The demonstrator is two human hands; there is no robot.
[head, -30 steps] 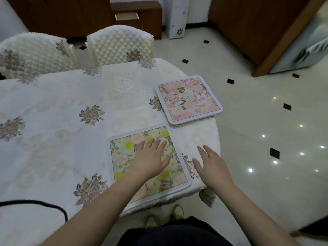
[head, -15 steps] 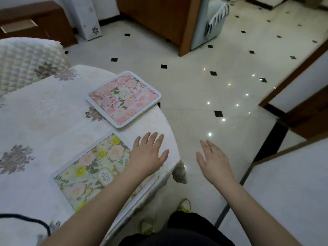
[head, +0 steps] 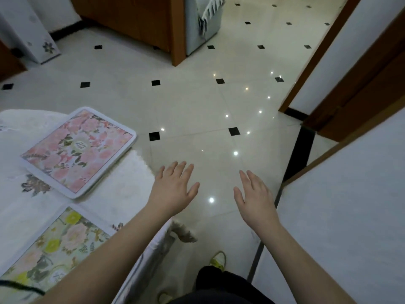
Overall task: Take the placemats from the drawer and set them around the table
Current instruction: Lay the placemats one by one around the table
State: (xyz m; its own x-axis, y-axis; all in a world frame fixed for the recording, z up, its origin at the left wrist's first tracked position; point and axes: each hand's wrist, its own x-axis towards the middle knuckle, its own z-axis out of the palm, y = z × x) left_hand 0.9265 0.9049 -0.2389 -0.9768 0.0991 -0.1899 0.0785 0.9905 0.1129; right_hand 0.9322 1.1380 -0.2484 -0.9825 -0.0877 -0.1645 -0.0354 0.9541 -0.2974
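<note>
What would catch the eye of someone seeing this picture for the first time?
Two open hands, left hand and right hand, stretch forward over the glossy floor, holding nothing. At left, a pink floral placemat and a yellow floral placemat lie on the white tablecloth.

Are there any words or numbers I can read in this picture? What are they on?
No text here can be read.
Pink placemat: a small white emblem in its middle, too blurred to read.
Yellow placemat: a similar white emblem near its lower part, also too blurred to read.
Nothing else shows words, numbers or signs: not the tablecloth, the floor, or the empty left hand and right hand.
</note>
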